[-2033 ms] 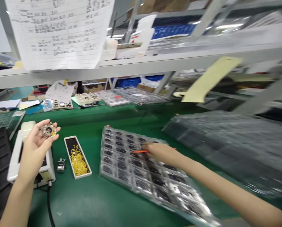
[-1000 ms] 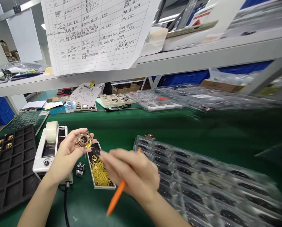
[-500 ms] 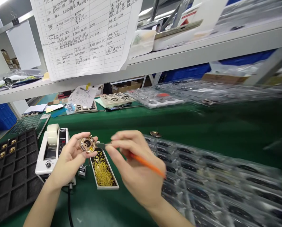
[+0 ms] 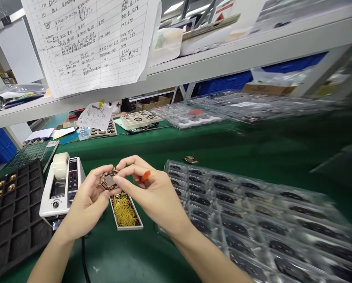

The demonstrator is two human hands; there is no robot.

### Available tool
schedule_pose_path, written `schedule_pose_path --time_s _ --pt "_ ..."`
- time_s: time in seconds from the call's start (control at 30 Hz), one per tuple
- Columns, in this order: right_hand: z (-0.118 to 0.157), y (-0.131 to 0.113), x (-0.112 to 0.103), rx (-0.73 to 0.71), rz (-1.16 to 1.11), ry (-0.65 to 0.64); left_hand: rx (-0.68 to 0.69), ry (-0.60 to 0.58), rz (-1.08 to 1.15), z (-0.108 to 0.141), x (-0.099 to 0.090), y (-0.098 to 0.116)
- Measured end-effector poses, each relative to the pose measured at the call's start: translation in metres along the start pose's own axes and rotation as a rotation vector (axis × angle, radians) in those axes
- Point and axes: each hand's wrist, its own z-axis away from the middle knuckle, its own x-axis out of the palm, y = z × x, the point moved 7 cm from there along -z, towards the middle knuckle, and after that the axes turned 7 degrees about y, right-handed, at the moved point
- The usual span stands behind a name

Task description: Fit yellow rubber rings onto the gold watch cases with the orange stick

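My left hand is closed around the rim of a round rose-gold watch case, held up above the bench between thumb and fingers. Part of its inside is covered by a small flat grey piece. The thumb and fingertips of my right hand meet at the right edge of the case, against the grey piece. Tucked in that same hand is an orange-handled tool; only its orange end shows, and its tip is hidden. Below the hands stands a narrow white-rimmed box of yellow rings.
A white tape dispenser stands left of my hands. Beside it lies a black compartment tray with several gold round parts. Clear plastic trays of dark parts spread at right. One loose round part lies behind them. A handwritten sheet hangs from the shelf.
My right hand has moved left to the watch case, and the grey piece from its fingertips now lies over the case. The orange tool has turned end-on. The view has shifted slightly.
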Motion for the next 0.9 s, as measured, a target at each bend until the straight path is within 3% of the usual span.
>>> schedule_pose_path --time_s 0.5,0.77,0.9 --pt "0.007 -0.005 0.000 -0.188 0.143 0.132 -0.005 0.104 -0.060 -0.002 0.001 -0.003" --pt "0.013 -0.007 0.007 -0.298 0.246 0.162 0.022 0.282 -0.065 -0.004 -0.003 -0.011" --pt "0.016 -0.010 0.007 -0.408 0.351 0.241 0.013 0.342 -0.002 -0.006 -0.007 -0.012"
